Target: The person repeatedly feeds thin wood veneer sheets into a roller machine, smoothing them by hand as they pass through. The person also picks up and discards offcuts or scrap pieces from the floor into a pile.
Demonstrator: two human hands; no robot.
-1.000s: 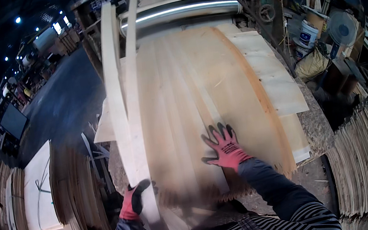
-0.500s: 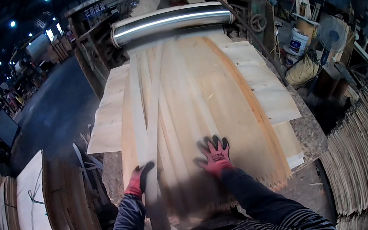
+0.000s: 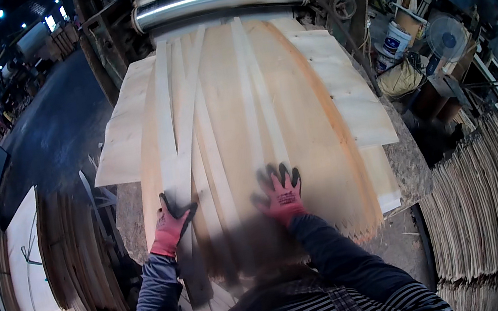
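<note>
A broad pale sheet of wood veneer (image 3: 306, 147) with a ragged near edge and an orange streak along its right lies in front of me. Several narrow veneer strips (image 3: 189, 132) run lengthwise over its left and middle. My left hand (image 3: 172, 223), in a red glove with dark fingertips, rests at the near left with its fingers apart on a strip. My right hand (image 3: 282, 193), gloved alike, lies flat with spread fingers on the sheet right of the middle. Beyond the sheet's far end is a shiny metal roller (image 3: 220, 4).
Wider veneer sheets (image 3: 352, 88) lie underneath, jutting out on both sides. Stacked veneer (image 3: 478, 205) stands at the near right, more stacks (image 3: 25, 253) at the near left. A fan (image 3: 445, 39), a white bucket (image 3: 396, 40) and a handwheel (image 3: 344, 7) are at the far right.
My left hand has let go of the strip's edge and spread its fingers on top. My right hand stays flat on the sheet. The whole view has shifted slightly, with the roller higher up.
</note>
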